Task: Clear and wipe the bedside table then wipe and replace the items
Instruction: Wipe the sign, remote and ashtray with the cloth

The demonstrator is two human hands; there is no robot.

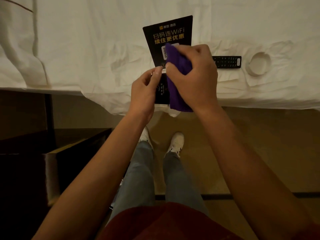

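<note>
Lower left: table (57,141), dark, top appears cleared. Centre: left hand (144,90) pinches sign (168,36) at lower edge; right hand (194,75) clenched on cloth (176,66), pressed to sign face. Right, on bed (78,49): remote (226,61), ashtray (258,64). Judged: wiping in progress, replacement pending.

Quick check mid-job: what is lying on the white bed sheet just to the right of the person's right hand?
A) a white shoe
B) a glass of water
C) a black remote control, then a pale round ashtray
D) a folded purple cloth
C: the black remote control lies on the white bed sheet beside the right hand, with the pale round ashtray further right.
</note>
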